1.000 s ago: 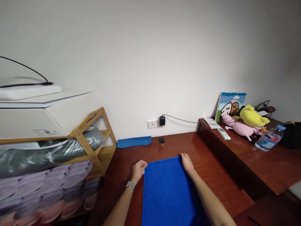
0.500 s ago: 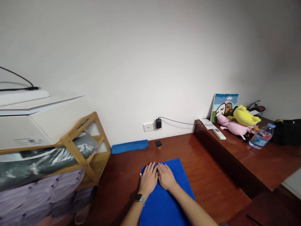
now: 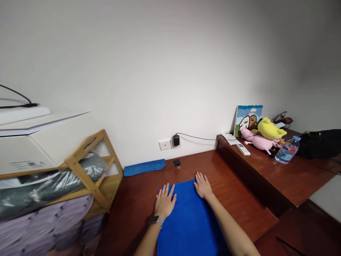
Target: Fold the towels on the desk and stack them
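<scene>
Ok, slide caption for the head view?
Left hand and right hand spread at the far corners of a bright-blue, straight-edged fabric cloth on a glossy reddish-brown desk.

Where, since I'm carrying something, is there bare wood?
Bare desk lies between the right hand and the raised ledge, and between the spread blue cloth and wooden rack. It's crowded where plush toys, remote and bottle cluster on the ledge.

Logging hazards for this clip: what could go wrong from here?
1. The flat cloth might bunch or skew if the left hand and right hand, both at its far end, push unevenly.
2. The cord runs loose from the plug toward the ledge; a far reach could snag it.
</scene>
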### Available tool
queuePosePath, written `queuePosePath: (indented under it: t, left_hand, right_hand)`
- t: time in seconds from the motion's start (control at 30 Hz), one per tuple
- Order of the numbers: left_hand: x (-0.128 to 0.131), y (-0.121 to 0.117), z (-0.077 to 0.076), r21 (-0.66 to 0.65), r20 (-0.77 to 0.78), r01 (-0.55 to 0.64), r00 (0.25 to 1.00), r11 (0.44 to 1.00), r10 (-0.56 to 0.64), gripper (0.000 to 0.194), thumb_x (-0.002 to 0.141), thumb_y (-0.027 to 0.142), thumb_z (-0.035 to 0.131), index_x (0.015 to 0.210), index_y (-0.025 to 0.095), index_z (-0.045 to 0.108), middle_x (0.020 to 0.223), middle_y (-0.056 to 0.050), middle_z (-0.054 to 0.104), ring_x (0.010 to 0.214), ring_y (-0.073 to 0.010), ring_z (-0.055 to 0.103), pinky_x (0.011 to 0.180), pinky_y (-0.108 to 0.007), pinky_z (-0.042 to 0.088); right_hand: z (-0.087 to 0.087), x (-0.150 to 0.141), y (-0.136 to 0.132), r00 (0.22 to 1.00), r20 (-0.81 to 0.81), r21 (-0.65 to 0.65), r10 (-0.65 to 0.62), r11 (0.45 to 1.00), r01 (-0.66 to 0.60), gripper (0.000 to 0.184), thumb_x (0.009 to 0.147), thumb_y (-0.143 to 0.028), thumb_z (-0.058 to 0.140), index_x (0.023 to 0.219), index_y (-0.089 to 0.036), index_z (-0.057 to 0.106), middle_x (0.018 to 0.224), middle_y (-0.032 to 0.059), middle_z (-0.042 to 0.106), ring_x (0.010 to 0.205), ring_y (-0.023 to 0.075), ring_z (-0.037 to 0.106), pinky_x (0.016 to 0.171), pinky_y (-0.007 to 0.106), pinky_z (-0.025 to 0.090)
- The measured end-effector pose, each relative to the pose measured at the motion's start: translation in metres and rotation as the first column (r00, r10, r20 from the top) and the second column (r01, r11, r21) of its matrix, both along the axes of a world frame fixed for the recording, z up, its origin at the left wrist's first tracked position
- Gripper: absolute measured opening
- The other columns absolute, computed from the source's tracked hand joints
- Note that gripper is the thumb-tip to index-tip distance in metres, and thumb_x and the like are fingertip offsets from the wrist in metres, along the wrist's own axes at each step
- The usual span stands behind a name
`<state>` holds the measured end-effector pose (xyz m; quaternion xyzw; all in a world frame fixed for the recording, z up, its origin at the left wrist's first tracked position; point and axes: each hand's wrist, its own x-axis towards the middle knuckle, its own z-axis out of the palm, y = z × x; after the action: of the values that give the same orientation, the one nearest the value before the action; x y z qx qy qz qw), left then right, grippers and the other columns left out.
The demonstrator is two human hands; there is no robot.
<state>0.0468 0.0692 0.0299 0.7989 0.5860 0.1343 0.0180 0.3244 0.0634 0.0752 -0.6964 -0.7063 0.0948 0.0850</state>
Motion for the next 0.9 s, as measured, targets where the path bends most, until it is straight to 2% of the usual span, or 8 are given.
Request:
queuePosePath:
  t: [0.13, 0.27, 0.37, 0.53, 0.63, 0.73, 0.8, 0.9]
  left_hand:
    - [0.008, 0.001, 0.001, 0.013, -0.030, -0.011, 0.999, 1.000, 0.011, 0.062, 0.104, 0.041, 0.039, 0.162, 0.023, 0.044, 0.172, -0.014, 0.040, 0.161, -0.0315, 0.036, 0.132, -0.056, 0.026]
    - [0.019, -0.004, -0.005, 0.037, -0.039, 0.031, 0.999, 0.999, -0.029, 0.062, 0.104, 0.037, 0.036, 0.163, 0.021, 0.043, 0.173, -0.012, 0.039, 0.162, -0.0290, 0.033, 0.133, -0.053, 0.026]
    - [0.019, -0.006, -0.009, 0.013, -0.032, 0.040, 0.999, 0.999, -0.040, 0.062, 0.106, 0.043, 0.033, 0.162, 0.021, 0.045, 0.172, -0.012, 0.040, 0.161, -0.0295, 0.036, 0.132, -0.053, 0.028]
    - [0.009, -0.002, -0.009, 0.003, -0.011, 0.035, 0.999, 0.999, -0.035, 0.063, 0.107, 0.048, 0.029, 0.164, 0.025, 0.041, 0.174, -0.009, 0.037, 0.161, -0.0271, 0.035, 0.132, -0.054, 0.027]
    - [0.011, -0.001, -0.007, 0.006, -0.015, 0.011, 1.000, 1.000, -0.010, 0.064, 0.106, 0.048, 0.030, 0.164, 0.022, 0.042, 0.173, -0.010, 0.038, 0.161, -0.0275, 0.036, 0.132, -0.053, 0.027]
    - [0.020, -0.002, -0.007, 0.032, -0.018, 0.004, 1.000, 0.999, -0.003, 0.064, 0.105, 0.045, 0.032, 0.162, 0.019, 0.045, 0.172, -0.013, 0.041, 0.160, -0.0294, 0.038, 0.132, -0.054, 0.028]
    - [0.026, -0.002, -0.008, 0.060, -0.015, 0.043, 0.999, 0.997, -0.042, 0.063, 0.105, 0.042, 0.031, 0.162, 0.020, 0.045, 0.171, -0.012, 0.043, 0.161, -0.0285, 0.036, 0.132, -0.053, 0.027]
    - [0.028, -0.004, -0.012, 0.075, -0.021, 0.107, 0.994, 0.991, -0.106, 0.060, 0.105, 0.036, 0.029, 0.161, 0.023, 0.047, 0.168, -0.008, 0.048, 0.159, -0.0265, 0.040, 0.132, -0.051, 0.029]
  right_hand:
    - [-0.006, -0.047, -0.011, 0.984, -0.052, 0.143, 0.173, 0.976, -0.164, 0.065, 0.112, -0.044, 0.024, 0.170, -0.015, 0.031, 0.176, 0.0094, 0.024, 0.165, 0.0247, 0.018, 0.135, 0.046, 0.013]
    - [-0.024, -0.091, -0.026, 0.947, -0.115, 0.143, 0.299, 0.949, -0.282, 0.064, 0.112, -0.044, 0.023, 0.170, -0.019, 0.030, 0.174, 0.0075, 0.030, 0.164, 0.0231, 0.022, 0.135, 0.046, 0.015]
    - [-0.027, -0.083, -0.027, 0.958, -0.128, 0.103, 0.256, 0.964, -0.244, 0.064, 0.112, -0.043, 0.021, 0.170, -0.017, 0.031, 0.175, 0.0080, 0.029, 0.164, 0.0221, 0.021, 0.135, 0.045, 0.013]
    - [-0.013, -0.016, -0.015, 0.998, -0.052, 0.014, 0.047, 0.999, -0.046, 0.064, 0.112, -0.040, 0.021, 0.171, -0.016, 0.028, 0.175, 0.0088, 0.026, 0.164, 0.0222, 0.021, 0.134, 0.047, 0.015]
    - [-0.004, 0.002, -0.009, 1.000, -0.021, -0.018, 0.023, 1.000, -0.023, 0.065, 0.111, -0.039, 0.022, 0.170, -0.014, 0.028, 0.176, 0.0096, 0.025, 0.164, 0.0233, 0.020, 0.134, 0.047, 0.015]
    - [-0.003, -0.021, -0.009, 0.997, -0.020, 0.062, 0.072, 0.996, -0.071, 0.065, 0.111, -0.040, 0.024, 0.169, -0.011, 0.030, 0.175, 0.0119, 0.024, 0.165, 0.0252, 0.018, 0.135, 0.047, 0.013]
    - [-0.008, -0.050, -0.011, 0.988, -0.042, 0.136, 0.145, 0.981, -0.139, 0.065, 0.112, -0.041, 0.025, 0.170, -0.013, 0.031, 0.175, 0.0107, 0.025, 0.165, 0.0246, 0.019, 0.135, 0.046, 0.015]
    - [-0.020, -0.085, -0.016, 0.966, -0.090, 0.154, 0.244, 0.961, -0.229, 0.062, 0.112, -0.040, 0.022, 0.169, -0.017, 0.034, 0.173, 0.0080, 0.031, 0.163, 0.0218, 0.025, 0.134, 0.043, 0.020]
